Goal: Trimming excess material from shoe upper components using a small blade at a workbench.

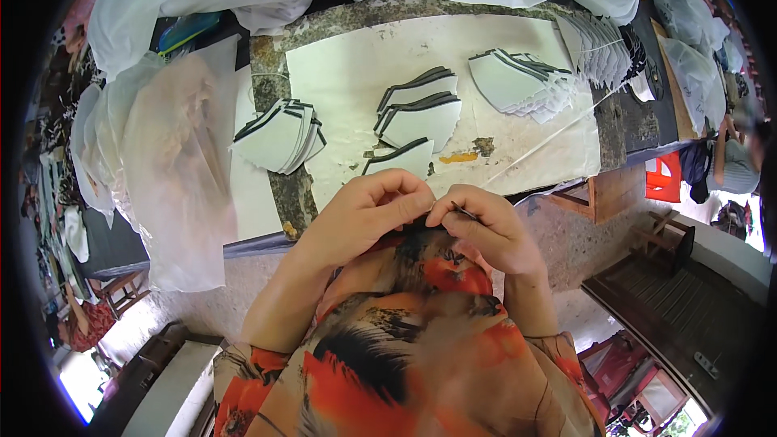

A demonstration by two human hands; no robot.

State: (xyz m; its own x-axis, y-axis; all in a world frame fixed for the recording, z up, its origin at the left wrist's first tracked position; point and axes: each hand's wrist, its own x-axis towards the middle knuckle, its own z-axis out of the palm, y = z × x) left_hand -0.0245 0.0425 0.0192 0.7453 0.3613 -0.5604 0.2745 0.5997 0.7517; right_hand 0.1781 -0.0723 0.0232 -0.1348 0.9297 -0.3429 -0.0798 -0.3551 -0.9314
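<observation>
Close against my body at the table's near edge, my left hand [384,209] and my right hand [487,225] meet with their fingertips pinched together. What the left fingers grip is too small and hidden to name. A thin dark pointed tool [463,211] sticks out from the right hand's fingers; its kind does not show. Just beyond the hands lies a white curved panel with a black edge [409,160]. Two overlapping groups of the same panels [421,120] rest farther up. Fanned stacks lie at left [279,142] and right [518,85].
A worn pale sheet [340,65] covers the board on the table. At the far right is another panel stack [597,47], with a white cord [558,131] nearby. Translucent plastic bags [178,154] line the left and back. A red stool [664,178] stands beyond the table.
</observation>
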